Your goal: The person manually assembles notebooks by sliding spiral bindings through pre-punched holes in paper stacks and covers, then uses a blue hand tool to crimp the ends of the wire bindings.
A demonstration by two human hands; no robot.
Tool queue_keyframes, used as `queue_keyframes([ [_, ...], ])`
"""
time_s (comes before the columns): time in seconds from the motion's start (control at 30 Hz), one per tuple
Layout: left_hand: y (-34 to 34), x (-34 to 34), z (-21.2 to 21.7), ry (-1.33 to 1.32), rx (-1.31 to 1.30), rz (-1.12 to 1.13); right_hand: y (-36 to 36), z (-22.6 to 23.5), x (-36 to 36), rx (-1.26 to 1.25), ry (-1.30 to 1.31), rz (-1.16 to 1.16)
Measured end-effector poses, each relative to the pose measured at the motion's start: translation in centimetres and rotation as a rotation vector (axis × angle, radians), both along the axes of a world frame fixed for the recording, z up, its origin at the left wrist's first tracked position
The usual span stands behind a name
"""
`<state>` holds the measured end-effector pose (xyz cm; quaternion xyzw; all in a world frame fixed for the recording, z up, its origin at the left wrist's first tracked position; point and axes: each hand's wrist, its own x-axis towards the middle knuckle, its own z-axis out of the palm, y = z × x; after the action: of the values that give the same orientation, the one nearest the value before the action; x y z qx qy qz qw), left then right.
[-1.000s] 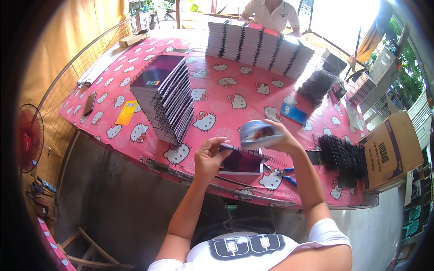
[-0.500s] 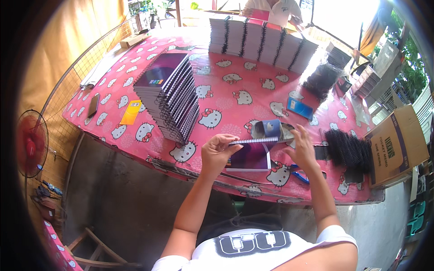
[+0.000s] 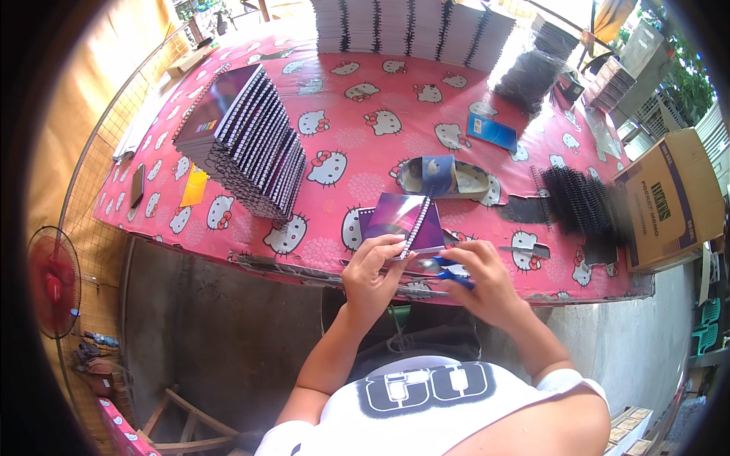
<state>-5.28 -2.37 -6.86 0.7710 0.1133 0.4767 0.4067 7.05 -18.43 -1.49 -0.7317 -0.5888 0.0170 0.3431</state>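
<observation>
Two bare hands are working at the near edge of a table covered in a pink cartoon-cat cloth. The left hand is pinching the near corner of a purple spiral-bound notebook, fingers curled tight on its cover; the notebook is lying close to the near edge, its wire spine running along its right side. The right hand is closing around a blue-handled tool, probably pliers or cutters; only the handles are showing, and the working end is hiding under the fingers and the notebook's corner, so its kind is hard to settle.

Just beyond the notebook, a slipper is sitting on the cloth. To the left, a slanting stack of finished spiral notebooks is leaning toward the near left corner. A row of white paper blocks is lining the far edge, cut off by the top of the frame. Toward the right edge, loose black binding coils are lying in a heap, blurred at the rim. A small blue booklet is resting mid-table. A cardboard box is standing off the right end, and a red fan is showing at the far left, bent by the lens.
</observation>
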Motion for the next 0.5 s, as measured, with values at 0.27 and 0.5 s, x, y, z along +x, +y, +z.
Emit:
queue_keyframes([
  [0.27,0.0,-0.2,0.0,-0.076,-0.044,-0.005,1.3,0.2,-1.3,-0.01,0.085,-0.018],
  [0.5,1.0,0.2,0.7,-0.23,0.202,-0.002,1.1,-1.9,0.6,-0.175,1.239,0.106],
])
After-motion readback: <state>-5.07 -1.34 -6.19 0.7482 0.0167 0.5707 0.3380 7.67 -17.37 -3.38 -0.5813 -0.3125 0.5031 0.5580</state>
